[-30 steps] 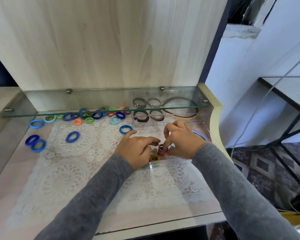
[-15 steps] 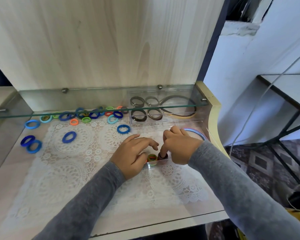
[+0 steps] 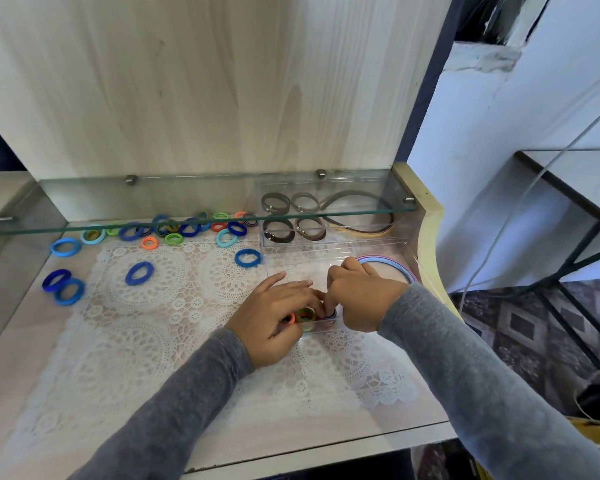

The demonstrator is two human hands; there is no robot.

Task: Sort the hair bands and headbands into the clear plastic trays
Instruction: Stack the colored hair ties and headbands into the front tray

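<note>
A home corner, wooden dressing table (image 3: pixel 222 81) with glass shelf (image 3: pixel 187 202), white lace doily (image 3: pixel 153 323), patterned carpet (image 3: pixel 520 327), painted wall (image 3: pixel 516 109)

Wooden desk (image 3: pixel 21 344): lace mat (image 3: pixel 146 341); 3 blue hair bands (image 3: pixel 69 292) left.

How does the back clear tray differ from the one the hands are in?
The back tray sits partly under the glass shelf, holding brown and grey bands; the front tray lies in the open, holding bright ones. The back tray is untouched; the left hand and right hand work in the front tray. Both are clear plastic.
</note>
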